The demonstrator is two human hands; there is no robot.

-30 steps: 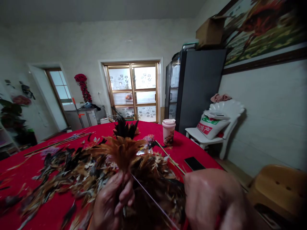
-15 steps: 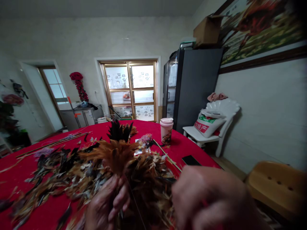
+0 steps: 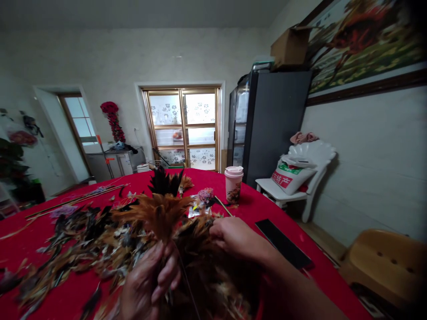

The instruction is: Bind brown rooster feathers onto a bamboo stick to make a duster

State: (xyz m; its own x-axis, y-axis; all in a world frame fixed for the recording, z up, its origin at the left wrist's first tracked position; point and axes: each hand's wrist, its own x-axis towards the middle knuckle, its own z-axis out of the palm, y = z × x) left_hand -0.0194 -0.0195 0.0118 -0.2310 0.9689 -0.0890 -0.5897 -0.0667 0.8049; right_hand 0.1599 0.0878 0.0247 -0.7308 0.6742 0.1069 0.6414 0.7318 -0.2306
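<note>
Since this feather bunch is light, soft and easily crushed, take hold low on its thin stem, as your left hand does, clenched around it above the red worktop; your right hand touches the feathers, its grip unclear.

- Left of the left grip, loose feathers covered the counter and stood in any low pass.
- The feather bundle rose directly ahead of that grip.
- Right of the right grip, red cloth offered passage up to a black phone.
- Farther ahead, a lidded cup stood beyond the right grip.
</note>
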